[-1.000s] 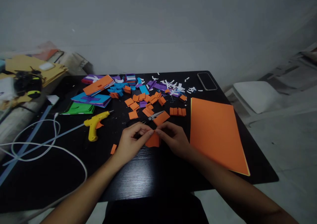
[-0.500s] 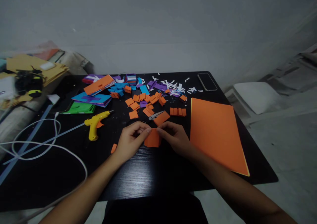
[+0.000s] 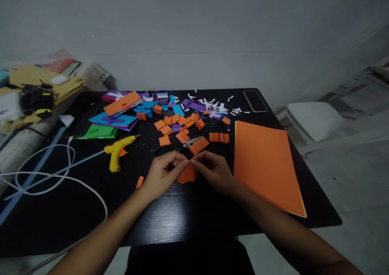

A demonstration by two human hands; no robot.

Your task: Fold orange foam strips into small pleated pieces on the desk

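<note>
Over black table (image 3: 209, 216), hands (image 3: 162, 173) drawn closer, orange paper (image 3: 187, 176) pinched

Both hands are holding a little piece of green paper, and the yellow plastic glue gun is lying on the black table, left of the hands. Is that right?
Only the colour is off: the head view shows the left hand and right hand holding a small piece of orange paper, not green. The yellow plastic glue gun lies on the black table, left of the hands.
</note>
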